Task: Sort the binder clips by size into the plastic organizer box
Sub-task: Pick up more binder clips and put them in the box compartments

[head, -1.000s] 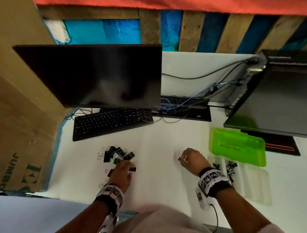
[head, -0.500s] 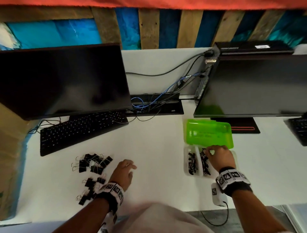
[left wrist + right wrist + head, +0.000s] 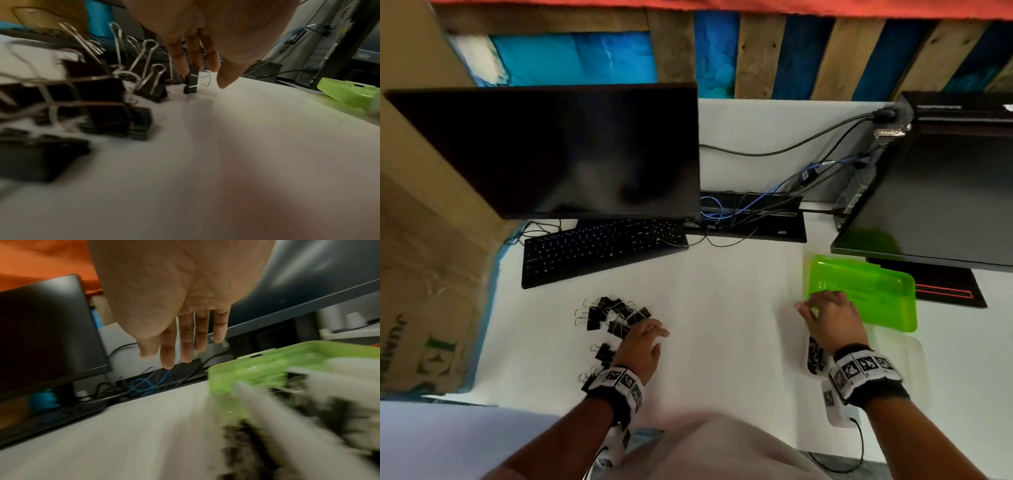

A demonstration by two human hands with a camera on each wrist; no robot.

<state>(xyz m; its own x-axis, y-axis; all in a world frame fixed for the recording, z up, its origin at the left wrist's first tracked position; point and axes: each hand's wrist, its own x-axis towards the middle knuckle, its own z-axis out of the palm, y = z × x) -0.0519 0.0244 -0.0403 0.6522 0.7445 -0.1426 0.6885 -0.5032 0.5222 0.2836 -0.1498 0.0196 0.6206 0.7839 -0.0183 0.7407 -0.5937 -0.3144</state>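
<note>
Black binder clips [image 3: 613,317], wire handles pointing every way, heaped at the left of the white bench [image 3: 722,308]. One small clip [image 3: 192,81] on end just under the left hand [image 3: 642,349] fingertips [image 3: 185,71]; held or merely touched, cannot tell. At the right, clear organizer box [image 3: 893,356], dark clips in its left compartments [image 3: 815,356], lime green lid [image 3: 876,291] open on the far side. Right hand [image 3: 832,318] above it, fingers straight, holding nothing.
</note>
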